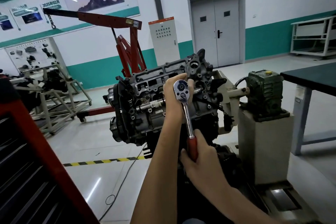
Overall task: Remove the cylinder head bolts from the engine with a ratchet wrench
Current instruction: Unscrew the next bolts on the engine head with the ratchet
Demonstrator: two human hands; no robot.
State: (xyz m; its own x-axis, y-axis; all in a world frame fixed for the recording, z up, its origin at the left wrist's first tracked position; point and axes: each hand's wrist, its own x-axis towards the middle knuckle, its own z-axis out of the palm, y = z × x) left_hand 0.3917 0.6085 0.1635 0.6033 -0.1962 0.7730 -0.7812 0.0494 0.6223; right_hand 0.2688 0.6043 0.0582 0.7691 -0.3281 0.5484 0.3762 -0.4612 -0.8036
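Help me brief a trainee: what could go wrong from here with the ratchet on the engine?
1. The left hand cups the head of the ratchet wrench against the engine; if the tool slips off, knuckles could strike the castings.
2. The right hand grips the red handle; a bolt breaking loose suddenly may jerk the arm.
3. A cable trails across the floor beside the engine, a possible trip hazard.

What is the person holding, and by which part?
A chrome ratchet wrench with a red handle: the right hand grips the red handle, and the left hand holds its round head.
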